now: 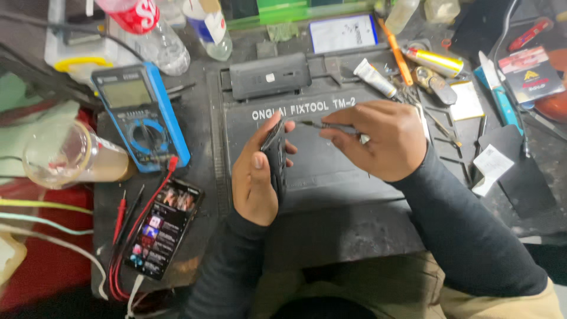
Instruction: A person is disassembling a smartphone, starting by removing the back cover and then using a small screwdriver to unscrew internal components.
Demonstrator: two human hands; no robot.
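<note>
Blue multimeter [142,115], lit smartphone [162,227]

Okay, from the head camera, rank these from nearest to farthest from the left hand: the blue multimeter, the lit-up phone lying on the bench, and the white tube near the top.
1. Lit-up phone: lower left of the left hand, closest, flat on the bench.
2. Blue multimeter: upper left, a bit farther.
3. White tube: upper right, beyond the right hand, farthest.

The first two are fairly close in distance.

Counts: 2 hands, left [255,183] & right [378,139]. 2 phones: 1 dark, edge-on, mid-frame [275,155]; 1 w/ lit screen, lower left [162,227]. 1 blue multimeter [140,115], upper left. 2 clear plastic bottles at top [150,32] [209,26]. 1 glass cup, left edge [71,156]. 1 white tube, upper right [375,78]. 1 grey work mat [331,177].
</note>
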